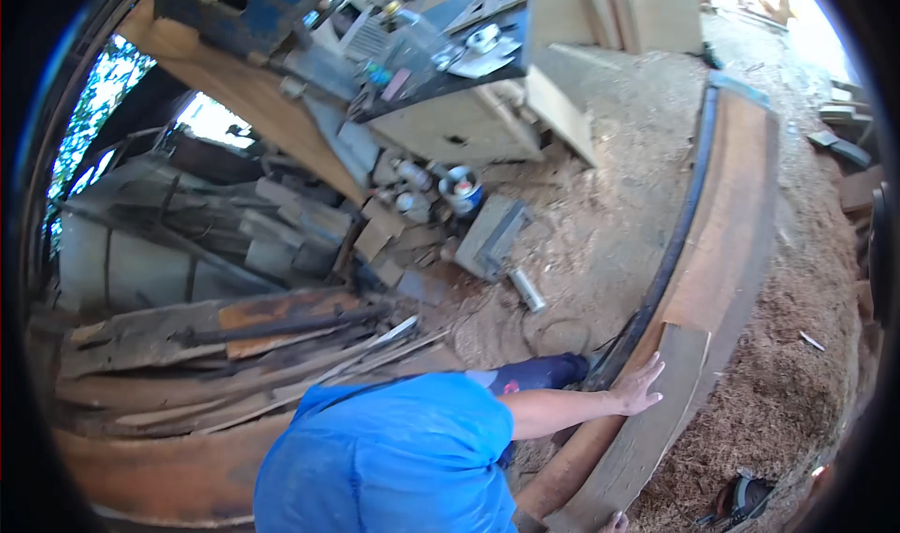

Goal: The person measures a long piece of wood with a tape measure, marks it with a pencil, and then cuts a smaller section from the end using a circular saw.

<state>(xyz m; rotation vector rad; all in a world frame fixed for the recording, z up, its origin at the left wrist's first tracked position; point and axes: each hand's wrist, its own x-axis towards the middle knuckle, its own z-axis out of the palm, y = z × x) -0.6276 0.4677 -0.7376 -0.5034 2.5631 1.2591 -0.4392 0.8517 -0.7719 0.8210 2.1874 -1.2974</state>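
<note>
A right hand (639,388) lies open and flat, fingers spread, on a short pale board (656,411) stacked on a long reddish plank (727,224) that runs away across the sawdust-covered floor (609,205), with a dark strip (680,224) along the plank's left edge. A second hand (614,524) touches the plank's near end at the bottom rim, mostly cut off, so I cannot tell its state or whose it is. A blue shirt (394,458) blocks the lower centre; beyond lie a scrap timber pile (225,345), a metal cylinder (527,289) and a cluttered blue surface (441,45).
</note>
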